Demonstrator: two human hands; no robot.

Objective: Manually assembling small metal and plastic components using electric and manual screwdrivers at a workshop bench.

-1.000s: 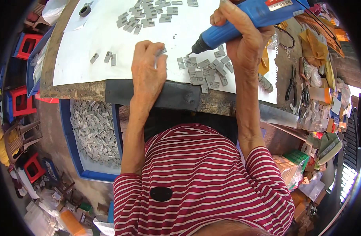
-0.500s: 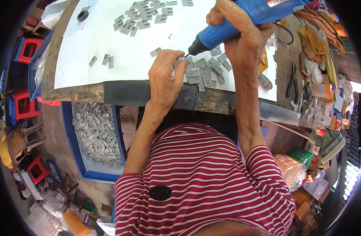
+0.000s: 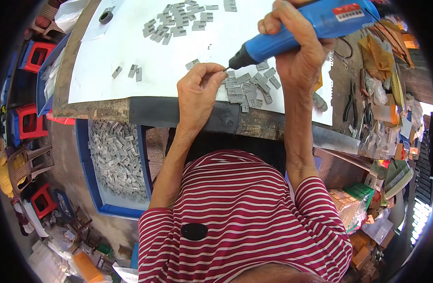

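Observation:
My right hand (image 3: 299, 63) grips a blue electric screwdriver (image 3: 273, 45), its fingers wrapped over the body. The black nose (image 3: 241, 57) points down and to the left, and the thin bit ends at the fingertips of my left hand (image 3: 196, 96). Thumb and forefinger of that hand are pinched together over the white sheet; what they hold is too small and covered to make out. Right beside them lies a cluster of small grey rectangular pieces (image 3: 249, 87). One more grey piece (image 3: 192, 64) lies just beyond the left hand.
A larger group of grey pieces (image 3: 179, 20) lies farther back on the white sheet (image 3: 103, 80). A black tape roll (image 3: 105, 17) sits back left, pliers (image 3: 351, 104) on the right. A blue tray (image 3: 96, 188) of similar pieces stands below the table at left.
The table and its pieces appear shifted slightly rightward in the view. The screwdriver sits a little farther right, its bit still at my pinched left fingertips. Both hands keep their grips.

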